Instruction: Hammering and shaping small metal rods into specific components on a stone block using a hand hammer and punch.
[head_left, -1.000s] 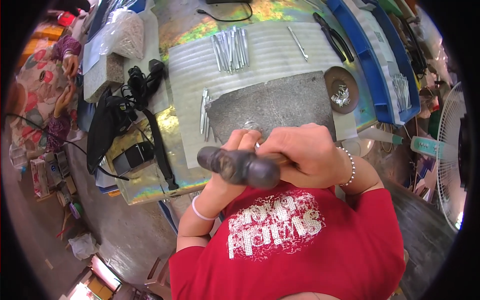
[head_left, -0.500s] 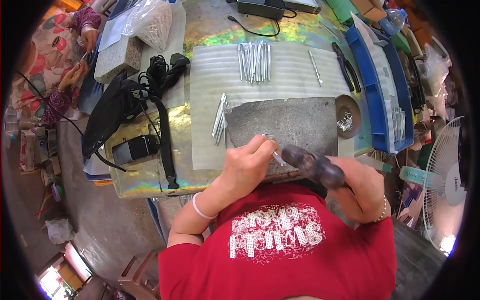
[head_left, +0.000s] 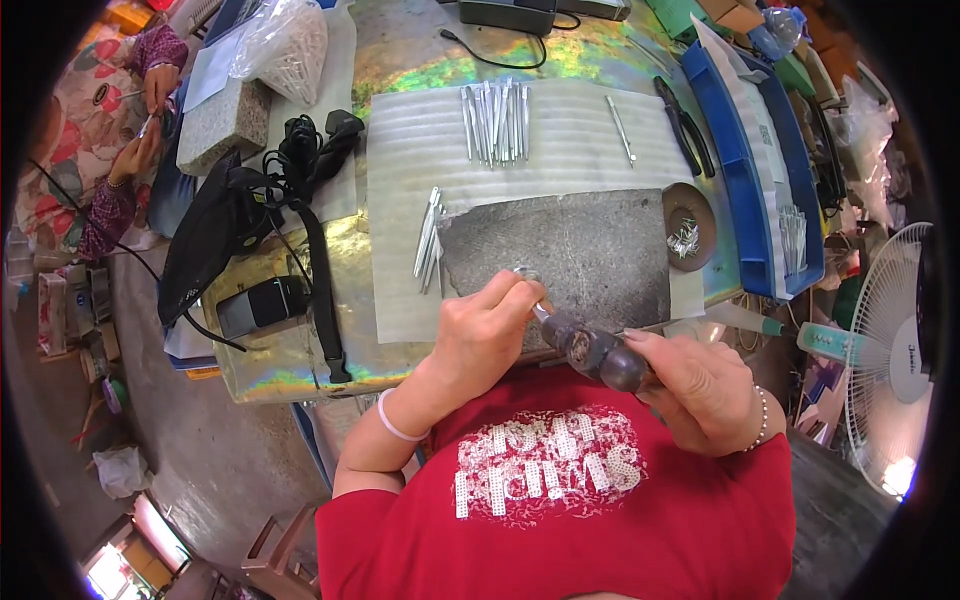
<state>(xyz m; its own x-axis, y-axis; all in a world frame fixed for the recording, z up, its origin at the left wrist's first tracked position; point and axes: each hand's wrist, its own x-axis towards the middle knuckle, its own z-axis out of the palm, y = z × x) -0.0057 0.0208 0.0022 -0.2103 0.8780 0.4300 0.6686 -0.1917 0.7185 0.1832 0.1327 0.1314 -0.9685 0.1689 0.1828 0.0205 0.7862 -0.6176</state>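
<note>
My left hand (head_left: 485, 330) is closed in a pinch around a thin silvery metal rod (head_left: 541, 311), over the near part of a grey stone slab (head_left: 570, 240). Most of the rod is hidden by my fingers. My right hand (head_left: 705, 390) grips a dark ball-peen hammer (head_left: 592, 350), whose head is right by the rod's near end; whether they touch I cannot tell. To the left of the slab lies a small bundle of silvery rods (head_left: 428, 240). A brown dish (head_left: 708, 225) with small metal pieces sits at its right.
Farther back on the foam sheet (head_left: 410, 130) lie more rods (head_left: 497, 122), a single rod (head_left: 621, 130) and black-handled pliers (head_left: 685, 128). A blue tray (head_left: 735, 170) stands right, a fan (head_left: 890, 350) beyond. Left are a black bag (head_left: 210, 235), a phone (head_left: 262, 305) and another person's hands (head_left: 135, 155).
The hammer head has moved left and nearer to me, up to the rod in my left hand. My right hand has come lower. My left hand keeps its pinch.
</note>
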